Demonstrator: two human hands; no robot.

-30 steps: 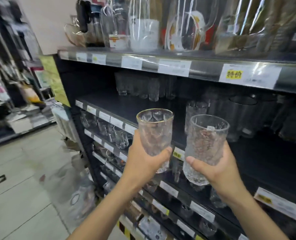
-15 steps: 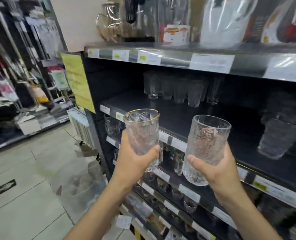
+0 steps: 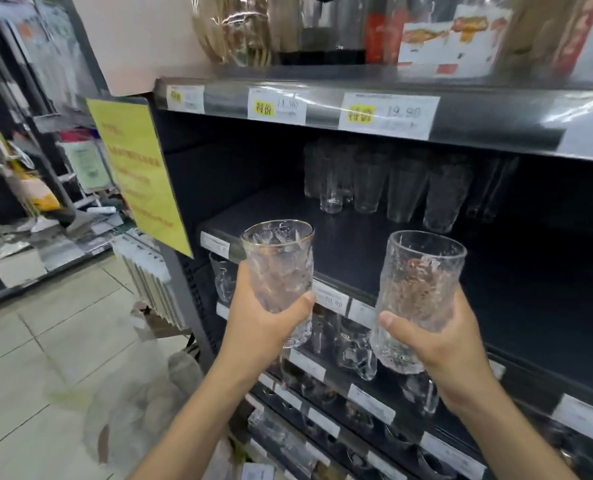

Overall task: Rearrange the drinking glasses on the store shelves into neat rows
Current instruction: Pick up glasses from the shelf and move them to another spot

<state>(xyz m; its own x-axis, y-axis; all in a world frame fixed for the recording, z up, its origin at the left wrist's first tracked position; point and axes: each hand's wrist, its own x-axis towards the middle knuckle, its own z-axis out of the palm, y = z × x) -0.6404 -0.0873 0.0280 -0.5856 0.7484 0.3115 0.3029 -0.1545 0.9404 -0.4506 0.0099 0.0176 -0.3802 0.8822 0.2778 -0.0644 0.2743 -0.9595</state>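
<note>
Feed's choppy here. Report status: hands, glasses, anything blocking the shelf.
Left hand grips gold-rimmed glass. Right hand grips plain-rimmed glass. Both upright, held before the shelf. Back-row glasses stand deep on it, apart.

bare forearms (image 3: 191,427), left hand (image 3: 263,327) and, to its right, right hand (image 3: 440,344); thumbnails (image 3: 386,318) short, I think, blurry

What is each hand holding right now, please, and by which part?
The left hand grips the gold-rimmed glass round its lower half; the right hand grips the plain-rimmed glass the same way.
</note>
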